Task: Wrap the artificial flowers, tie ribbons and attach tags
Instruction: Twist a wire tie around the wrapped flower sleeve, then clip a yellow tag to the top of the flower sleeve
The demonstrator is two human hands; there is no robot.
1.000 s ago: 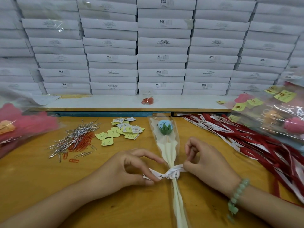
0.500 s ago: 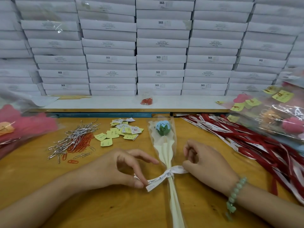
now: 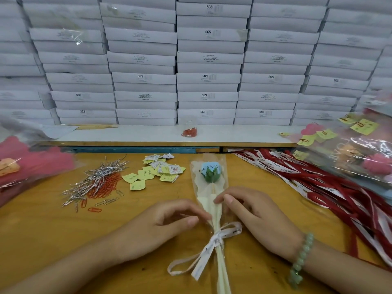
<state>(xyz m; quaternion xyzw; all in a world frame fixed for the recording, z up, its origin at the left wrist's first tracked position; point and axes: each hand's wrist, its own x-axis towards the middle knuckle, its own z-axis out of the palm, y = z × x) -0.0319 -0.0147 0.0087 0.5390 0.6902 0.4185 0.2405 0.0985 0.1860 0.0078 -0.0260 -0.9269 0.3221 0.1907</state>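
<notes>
1. The artificial flower (image 3: 210, 171), a pale blue bud with green sepals sleeved in cream paper and clear cellophane, lay flat on the wooden table (image 3: 42, 230) between the two hands. Its long axis ran straight away from the person, with the bud beyond the fingertips and the stem end back past the wrists.
2. The left hand (image 3: 161, 225) was loosely curled, its thumb and forefinger tips at the sleeve's left edge. The right hand (image 3: 254, 215) was curled with thumb and forefinger close together on the sleeve's right edge. Whether either hand actually pinched the cellophane could not be told.
3. The white printed ribbon (image 3: 216, 240) sat knotted around the stem just behind both hands. One loop lay toward the right wrist, and a loop and tail trailed back under the left forearm.
4. Half a second earlier both hands had been at the knot, each drawing on a ribbon end. They had since let go and slid forward along the sleeve toward the bud.
5. Tagging looked next. The pile of small yellow paper tags (image 3: 157, 172) lay beyond the left hand, which was clearly nearer to it. The silver and orange paper clips (image 3: 99, 185) lay further out to that hand's left.
</notes>
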